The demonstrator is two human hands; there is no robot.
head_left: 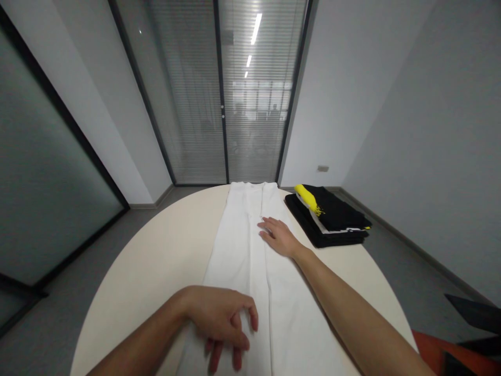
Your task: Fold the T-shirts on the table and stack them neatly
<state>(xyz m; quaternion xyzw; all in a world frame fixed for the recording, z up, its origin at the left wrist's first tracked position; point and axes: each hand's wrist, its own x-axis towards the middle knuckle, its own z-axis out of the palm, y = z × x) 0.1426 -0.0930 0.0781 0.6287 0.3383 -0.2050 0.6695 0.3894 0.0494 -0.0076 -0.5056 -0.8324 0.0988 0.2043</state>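
A long white garment, which looks like a pair of trousers (230,250), lies spread lengthwise over a round cream table. Its far end reaches the table's far edge, and its near end runs out of view at the bottom. Over the near part is my left hand (225,318), palm down, with loosely bent fingers apart and nothing in them. I cannot tell whether its fingertips touch the cloth. Farther up, my right hand (278,236) rests flat on the right half of the garment, fingers stretched out beside a lengthwise fold.
To the right, a stack of folded clothes (332,209), mostly black with yellow and white parts, sits on the table (156,250). Glass panels with blinds (254,130) stand beyond the far edge. A red and black object (454,350) is at the lower right.
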